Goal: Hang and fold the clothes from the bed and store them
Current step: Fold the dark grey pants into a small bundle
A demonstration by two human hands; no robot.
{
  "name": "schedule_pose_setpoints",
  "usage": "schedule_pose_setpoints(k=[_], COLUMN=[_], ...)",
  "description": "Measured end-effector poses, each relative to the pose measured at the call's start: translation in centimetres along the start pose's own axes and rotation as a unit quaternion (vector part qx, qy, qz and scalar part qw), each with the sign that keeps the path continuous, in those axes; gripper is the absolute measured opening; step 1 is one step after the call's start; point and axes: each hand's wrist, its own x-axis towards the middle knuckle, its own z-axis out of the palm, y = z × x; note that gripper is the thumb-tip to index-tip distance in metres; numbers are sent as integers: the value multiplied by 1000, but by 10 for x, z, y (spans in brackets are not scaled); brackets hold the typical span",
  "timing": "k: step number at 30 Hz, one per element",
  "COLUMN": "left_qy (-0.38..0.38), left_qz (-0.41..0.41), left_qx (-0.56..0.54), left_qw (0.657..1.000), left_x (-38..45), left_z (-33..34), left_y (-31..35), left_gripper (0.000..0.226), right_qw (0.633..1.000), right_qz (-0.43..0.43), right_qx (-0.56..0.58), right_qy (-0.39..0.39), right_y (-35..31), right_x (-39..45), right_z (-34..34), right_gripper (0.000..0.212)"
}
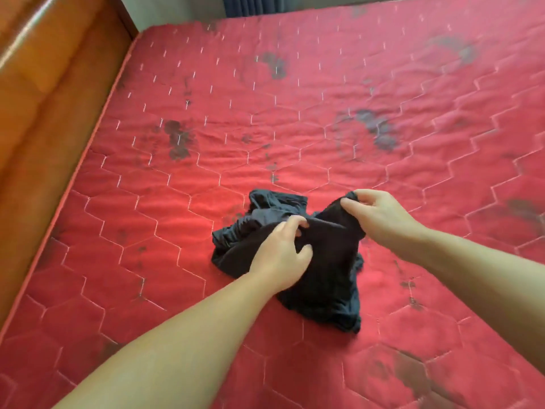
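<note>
A crumpled black garment (321, 270) lies in a heap on the red quilted bed (265, 113), near the lower middle of the view. My left hand (280, 255) rests on top of the heap and pinches a fold near its middle. My right hand (377, 214) grips the garment's upper right corner between thumb and fingers and holds that corner slightly raised off the bed. Parts of the cloth lie hidden under both hands.
A polished wooden headboard (44, 98) runs along the left edge of the bed. Dark blue curtains (244, 4) hang beyond the far edge. The red cover carries dark printed patches and a stitched hexagon pattern.
</note>
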Motion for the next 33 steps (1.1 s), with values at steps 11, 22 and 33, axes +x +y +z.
schedule_pose_setpoints(k=[11,22,33], left_qy=[-130,-50,37], left_qz=[87,199,219], left_qx=[-110,-88,-50], left_qw=[982,975,974], left_x=[-52,-190,-238], left_z=[-196,-339,-299], left_y=[236,412,515], left_gripper=[20,18,23], right_qw=[981,941,917], right_qz=[-124,-204,-280], right_qx=[-129,-271,-284], right_qy=[-78,1,12], right_y=[-248,-409,-424], right_x=[-117,-289,-346], right_z=[-131,-252,-340], right_gripper=[18,12,26])
